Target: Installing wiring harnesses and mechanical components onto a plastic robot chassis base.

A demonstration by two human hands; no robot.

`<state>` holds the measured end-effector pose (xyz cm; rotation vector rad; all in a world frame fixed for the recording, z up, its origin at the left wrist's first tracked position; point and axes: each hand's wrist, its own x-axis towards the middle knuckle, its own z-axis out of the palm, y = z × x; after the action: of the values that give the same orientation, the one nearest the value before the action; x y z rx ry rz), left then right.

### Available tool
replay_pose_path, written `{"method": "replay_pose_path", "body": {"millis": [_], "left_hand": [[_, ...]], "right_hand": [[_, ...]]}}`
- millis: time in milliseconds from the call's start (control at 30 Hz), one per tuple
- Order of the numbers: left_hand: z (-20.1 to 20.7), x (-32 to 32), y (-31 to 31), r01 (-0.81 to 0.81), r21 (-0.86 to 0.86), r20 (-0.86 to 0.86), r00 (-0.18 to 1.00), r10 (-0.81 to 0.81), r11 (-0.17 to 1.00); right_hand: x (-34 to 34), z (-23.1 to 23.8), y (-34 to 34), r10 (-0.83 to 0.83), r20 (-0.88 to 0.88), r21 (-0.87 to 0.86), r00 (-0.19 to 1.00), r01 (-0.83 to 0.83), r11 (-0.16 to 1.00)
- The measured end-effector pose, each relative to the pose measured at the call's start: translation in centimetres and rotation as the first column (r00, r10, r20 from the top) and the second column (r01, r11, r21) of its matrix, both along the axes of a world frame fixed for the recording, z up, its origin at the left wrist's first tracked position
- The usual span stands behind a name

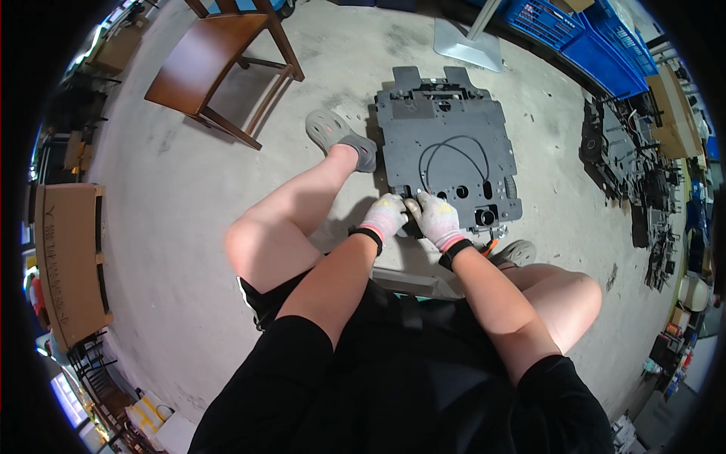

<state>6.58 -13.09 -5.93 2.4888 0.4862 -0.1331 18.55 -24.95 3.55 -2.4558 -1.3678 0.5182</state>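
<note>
A dark grey metal chassis with wheels at its sides lies flat on the floor in front of me. A thin black cable loops across its top plate. My left hand, in a white knit glove, is closed at the near left corner, beside a black wheel. Right next to it, my right hand, gloved the same way, has its fingers pinched at the chassis's near edge. Between the hands, whatever the fingers grip is hidden or too small to make out. An orange piece shows by the near right corner.
A brown wooden chair stands at the far left. Dark metal assemblies are lined up at the right, below blue crates and a cardboard box. A metal post base stands behind the chassis. My feet flank it.
</note>
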Motion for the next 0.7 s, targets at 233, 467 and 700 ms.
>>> {"method": "replay_pose_path", "body": {"millis": [233,467,700], "left_hand": [[1.3,-0.1,-0.3,-0.242,-0.151,-0.251,0.947,0.2,0.958],[2.4,-0.4,-0.5,-0.344,-0.268,-0.224,0.931,0.29,0.9],[-0.8,-0.5,-0.7,-0.342,-0.109,-0.144,0.934,0.326,0.933]], "right_hand": [[0.5,-0.4,0.8,0.447,0.051,0.007,0.893,-0.448,0.894],[1.2,2.6,1.3,0.414,0.062,-0.137,0.908,-0.404,0.905],[-1.1,3.8,1.9,-0.128,-0.18,-0.376,0.975,0.052,0.925]]}}
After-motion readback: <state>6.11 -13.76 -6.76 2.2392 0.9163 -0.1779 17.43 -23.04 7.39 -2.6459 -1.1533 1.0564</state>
